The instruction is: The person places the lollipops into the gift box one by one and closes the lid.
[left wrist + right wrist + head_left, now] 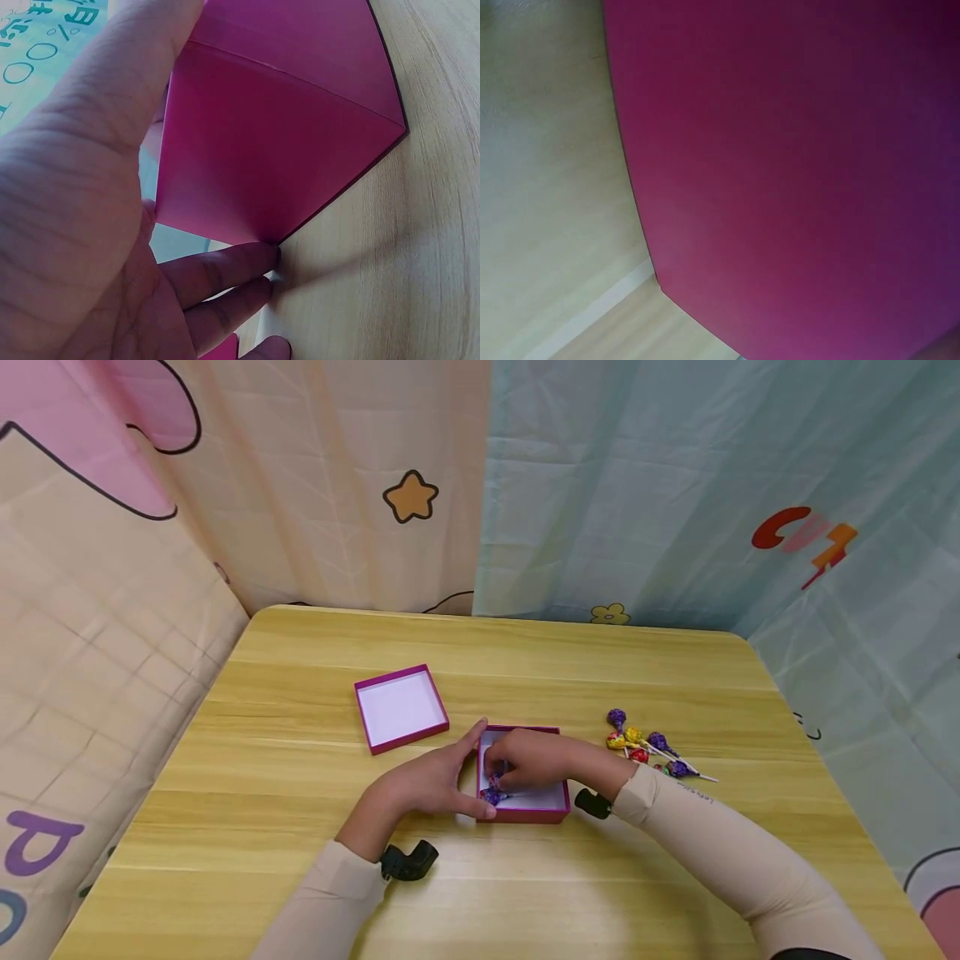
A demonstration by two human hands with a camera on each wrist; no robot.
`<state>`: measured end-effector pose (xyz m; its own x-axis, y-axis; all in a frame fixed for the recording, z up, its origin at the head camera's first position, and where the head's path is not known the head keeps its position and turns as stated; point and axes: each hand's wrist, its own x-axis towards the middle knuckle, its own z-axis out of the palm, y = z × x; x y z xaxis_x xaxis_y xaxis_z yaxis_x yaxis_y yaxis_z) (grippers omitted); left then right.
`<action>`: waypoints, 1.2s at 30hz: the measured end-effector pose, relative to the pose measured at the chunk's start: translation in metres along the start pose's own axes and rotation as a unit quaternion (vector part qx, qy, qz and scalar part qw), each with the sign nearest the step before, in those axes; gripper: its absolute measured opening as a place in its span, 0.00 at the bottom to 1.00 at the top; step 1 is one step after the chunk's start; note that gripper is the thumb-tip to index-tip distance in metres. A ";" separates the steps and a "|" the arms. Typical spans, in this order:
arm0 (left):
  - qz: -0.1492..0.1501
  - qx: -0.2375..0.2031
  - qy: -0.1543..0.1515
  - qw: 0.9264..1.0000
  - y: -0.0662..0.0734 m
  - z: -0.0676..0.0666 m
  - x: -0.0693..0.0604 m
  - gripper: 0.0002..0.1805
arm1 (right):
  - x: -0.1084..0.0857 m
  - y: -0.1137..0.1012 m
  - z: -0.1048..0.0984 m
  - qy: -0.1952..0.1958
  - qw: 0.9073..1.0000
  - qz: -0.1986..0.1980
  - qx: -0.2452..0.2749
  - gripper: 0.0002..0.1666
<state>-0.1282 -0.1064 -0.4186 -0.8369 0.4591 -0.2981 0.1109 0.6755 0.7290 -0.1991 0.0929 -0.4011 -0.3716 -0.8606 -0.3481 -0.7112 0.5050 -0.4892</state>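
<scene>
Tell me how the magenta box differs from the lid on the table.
The box holds a purple lollipop; the lid holds none.
The left hand touches the box and the right hand reaches into it; neither touches the lid.
In the head view, the box's near edge runs level; the lid's slants.
Both are magenta outside, white inside.

A curtained-off nook, whether in a home or studio unclear: cartoon-printed curtains hang along the left, far and right of a wood-grain desk.
</scene>
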 end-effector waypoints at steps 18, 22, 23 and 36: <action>-0.008 0.005 -0.002 1.000 0.000 0.000 -0.001 0.68 | -0.002 0.001 0.003 -0.036 0.999 0.000 0.026 0.03; -0.009 0.003 -0.001 1.000 0.001 0.001 -0.001 0.68 | -0.003 0.001 0.003 -0.040 0.999 -0.001 0.016 0.03; -0.010 0.004 -0.001 1.000 0.001 0.001 -0.001 0.68 | -0.003 0.001 0.003 -0.041 0.999 -0.002 0.014 0.03; -0.008 0.002 0.000 1.000 0.001 0.001 -0.001 0.69 | -0.005 0.001 -0.002 -0.065 0.998 -0.007 0.018 0.02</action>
<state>-0.1267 -0.1055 -0.4184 -0.8381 0.4484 -0.3105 0.0992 0.6851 0.7216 -0.1990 0.0971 -0.3980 -0.2802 -0.8526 -0.4411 -0.6922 0.4978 -0.5225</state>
